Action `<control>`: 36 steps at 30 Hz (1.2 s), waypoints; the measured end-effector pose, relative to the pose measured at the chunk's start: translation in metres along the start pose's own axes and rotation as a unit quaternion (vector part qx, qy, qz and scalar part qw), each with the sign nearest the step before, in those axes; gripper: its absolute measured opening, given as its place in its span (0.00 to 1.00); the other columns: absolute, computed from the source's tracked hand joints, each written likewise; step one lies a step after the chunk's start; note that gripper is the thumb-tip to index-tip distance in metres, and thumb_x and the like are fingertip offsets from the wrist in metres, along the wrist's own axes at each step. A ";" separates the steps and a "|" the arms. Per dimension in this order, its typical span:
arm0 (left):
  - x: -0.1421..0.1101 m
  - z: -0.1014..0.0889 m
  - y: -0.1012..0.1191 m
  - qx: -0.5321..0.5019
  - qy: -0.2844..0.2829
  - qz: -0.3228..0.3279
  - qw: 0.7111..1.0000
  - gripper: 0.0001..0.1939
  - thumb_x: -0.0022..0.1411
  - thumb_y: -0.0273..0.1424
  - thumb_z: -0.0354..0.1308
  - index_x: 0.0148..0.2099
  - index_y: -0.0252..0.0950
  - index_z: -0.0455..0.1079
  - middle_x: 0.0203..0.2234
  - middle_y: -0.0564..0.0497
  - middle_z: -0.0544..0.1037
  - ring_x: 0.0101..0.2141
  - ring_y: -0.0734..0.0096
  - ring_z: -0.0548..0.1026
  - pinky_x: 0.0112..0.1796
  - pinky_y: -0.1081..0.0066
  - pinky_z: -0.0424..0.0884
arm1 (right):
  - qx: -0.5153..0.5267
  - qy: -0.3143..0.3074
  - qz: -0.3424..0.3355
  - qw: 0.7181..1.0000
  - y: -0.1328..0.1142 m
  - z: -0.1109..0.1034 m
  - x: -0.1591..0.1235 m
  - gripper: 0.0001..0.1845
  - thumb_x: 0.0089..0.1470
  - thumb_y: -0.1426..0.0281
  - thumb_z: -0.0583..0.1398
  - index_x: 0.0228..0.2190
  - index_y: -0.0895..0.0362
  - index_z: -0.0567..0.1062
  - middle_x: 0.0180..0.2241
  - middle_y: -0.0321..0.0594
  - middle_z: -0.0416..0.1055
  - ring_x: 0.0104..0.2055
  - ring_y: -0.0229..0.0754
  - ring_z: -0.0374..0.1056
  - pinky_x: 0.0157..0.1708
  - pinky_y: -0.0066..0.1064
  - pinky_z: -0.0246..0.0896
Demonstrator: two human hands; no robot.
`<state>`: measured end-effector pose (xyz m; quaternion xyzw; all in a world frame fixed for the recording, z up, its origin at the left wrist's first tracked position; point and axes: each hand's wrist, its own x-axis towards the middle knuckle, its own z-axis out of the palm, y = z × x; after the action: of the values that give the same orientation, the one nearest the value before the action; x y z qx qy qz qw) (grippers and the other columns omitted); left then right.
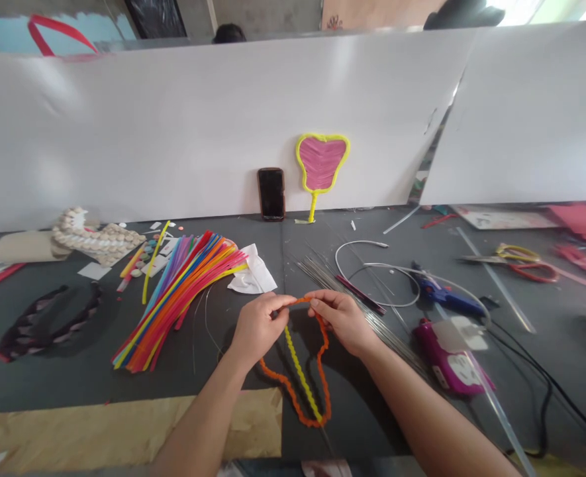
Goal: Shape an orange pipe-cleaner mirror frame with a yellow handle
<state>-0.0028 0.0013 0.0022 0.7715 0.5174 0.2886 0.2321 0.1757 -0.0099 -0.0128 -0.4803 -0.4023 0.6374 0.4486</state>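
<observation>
An orange pipe cleaner is bent into a loop above the dark tabletop, its lower end nearest me. Pinching the loop's far side are my left hand and my right hand, a short orange stretch showing between their fingertips. A yellow twisted pipe cleaner runs down the inside of the loop from near my left fingers to the bottom, where a thin stem trails toward me. To the left of my left hand lies a fanned bundle of coloured pipe cleaners.
A pink and yellow paddle shape and a phone lean on the white panel. Metal wires, a blue glue gun, a magenta device and scissors lie rightward. A dark braided headband lies left.
</observation>
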 end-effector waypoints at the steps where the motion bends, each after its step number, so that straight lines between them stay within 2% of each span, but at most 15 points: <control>1: 0.000 0.000 0.000 0.002 -0.004 0.001 1.000 0.15 0.56 0.22 0.52 0.40 0.43 0.75 0.32 0.54 0.78 0.32 0.74 0.74 0.35 0.75 0.67 | -0.008 0.001 -0.002 1.000 0.000 0.000 0.000 0.20 0.44 0.59 0.63 0.35 0.60 0.75 0.22 0.33 0.68 0.18 0.28 0.52 0.18 0.24 0.43; 4: -0.001 -0.001 -0.001 0.001 -0.020 -0.002 1.000 0.14 0.56 0.23 0.52 0.39 0.42 0.75 0.31 0.54 0.78 0.31 0.74 0.74 0.34 0.76 0.66 | -0.026 0.002 -0.006 1.000 0.002 -0.001 0.001 0.20 0.44 0.58 0.63 0.35 0.60 0.75 0.21 0.33 0.67 0.18 0.29 0.52 0.18 0.24 0.43; 7: -0.001 -0.001 0.000 -0.016 -0.029 -0.016 0.999 0.09 0.57 0.28 0.55 0.40 0.42 0.74 0.32 0.54 0.78 0.32 0.73 0.74 0.33 0.76 0.66 | -0.045 -0.002 -0.016 0.999 0.001 0.000 -0.001 0.20 0.47 0.57 0.61 0.37 0.60 0.74 0.23 0.33 0.68 0.19 0.29 0.52 0.18 0.24 0.45; 11: 0.000 -0.003 0.003 -0.015 0.000 -0.046 0.999 0.08 0.60 0.34 0.53 0.36 0.40 0.73 0.29 0.55 0.78 0.28 0.74 0.74 0.31 0.77 0.65 | -0.096 -0.043 -0.029 0.994 -0.001 0.001 -0.004 0.22 0.51 0.56 0.57 0.42 0.59 0.72 0.27 0.37 0.71 0.23 0.32 0.59 0.22 0.25 0.53; 14: 0.000 -0.005 0.003 0.005 0.020 -0.056 0.998 0.10 0.61 0.35 0.51 0.38 0.40 0.73 0.30 0.54 0.79 0.28 0.74 0.75 0.31 0.76 0.66 | -0.155 -0.064 -0.046 0.985 0.000 0.002 -0.006 0.19 0.53 0.56 0.56 0.38 0.58 0.73 0.25 0.36 0.70 0.23 0.33 0.61 0.24 0.25 0.55; 19: 0.000 -0.005 0.002 0.019 0.013 -0.033 0.999 0.12 0.60 0.31 0.51 0.42 0.42 0.74 0.37 0.54 0.80 0.37 0.70 0.77 0.39 0.74 0.69 | -0.239 -0.016 -0.100 0.966 0.006 0.004 -0.006 0.17 0.58 0.59 0.50 0.29 0.57 0.71 0.21 0.33 0.65 0.21 0.33 0.58 0.22 0.25 0.53; 24: 0.000 -0.005 0.002 0.016 -0.002 -0.033 0.999 0.12 0.59 0.28 0.52 0.41 0.44 0.75 0.37 0.55 0.80 0.37 0.70 0.77 0.39 0.74 0.69 | -0.270 0.016 -0.150 0.951 0.009 0.008 -0.007 0.15 0.59 0.63 0.50 0.31 0.57 0.71 0.20 0.32 0.63 0.24 0.34 0.59 0.26 0.25 0.54; 31: 0.000 -0.004 0.001 0.007 -0.012 -0.044 0.999 0.12 0.58 0.28 0.52 0.40 0.44 0.76 0.36 0.55 0.81 0.37 0.70 0.77 0.39 0.73 0.69 | -0.295 0.029 -0.169 0.940 0.010 0.010 -0.009 0.15 0.60 0.64 0.49 0.33 0.57 0.72 0.20 0.32 0.63 0.23 0.35 0.60 0.26 0.26 0.53; 36: 0.000 -0.002 0.000 -0.006 -0.019 -0.048 0.999 0.12 0.59 0.28 0.52 0.41 0.43 0.75 0.37 0.54 0.80 0.38 0.68 0.77 0.40 0.71 0.69 | -0.284 0.035 -0.168 0.943 0.010 0.011 -0.010 0.15 0.59 0.63 0.50 0.34 0.55 0.73 0.20 0.33 0.64 0.23 0.36 0.60 0.26 0.27 0.54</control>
<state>-0.0042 0.0013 0.0041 0.7494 0.5477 0.2660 0.2604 0.1641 -0.0227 -0.0170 -0.5353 -0.6257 0.3946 0.4078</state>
